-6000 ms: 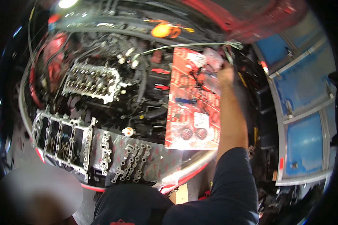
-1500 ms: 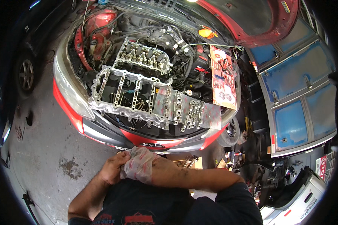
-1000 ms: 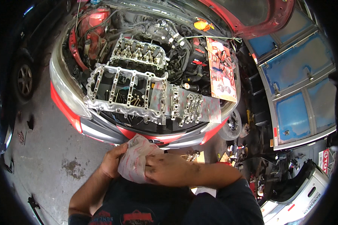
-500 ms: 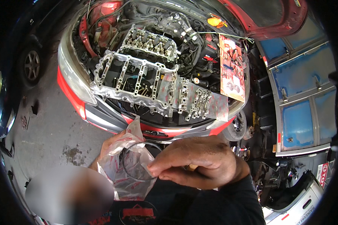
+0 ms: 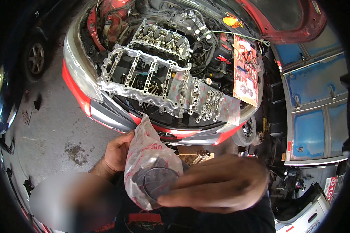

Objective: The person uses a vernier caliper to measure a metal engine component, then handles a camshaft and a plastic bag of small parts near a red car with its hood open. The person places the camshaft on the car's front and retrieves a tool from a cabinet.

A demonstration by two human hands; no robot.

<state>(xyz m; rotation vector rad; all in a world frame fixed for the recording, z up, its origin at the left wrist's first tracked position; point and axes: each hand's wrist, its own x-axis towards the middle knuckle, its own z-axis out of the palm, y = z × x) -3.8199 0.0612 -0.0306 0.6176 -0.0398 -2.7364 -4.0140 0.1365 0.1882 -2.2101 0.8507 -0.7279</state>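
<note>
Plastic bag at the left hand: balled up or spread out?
Spread out: the plastic bag stretches well below the left hand, a thin dark ring showing against it; inside or in front, cannot tell.

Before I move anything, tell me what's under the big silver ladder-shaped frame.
Bolts show through openings in the frame; what lies beneath its solid metal is covered and cannot be seen.

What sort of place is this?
Most likely a car repair shop: a red car with its hood raised, a silver engine frame and small metal parts laid across its front.
</note>
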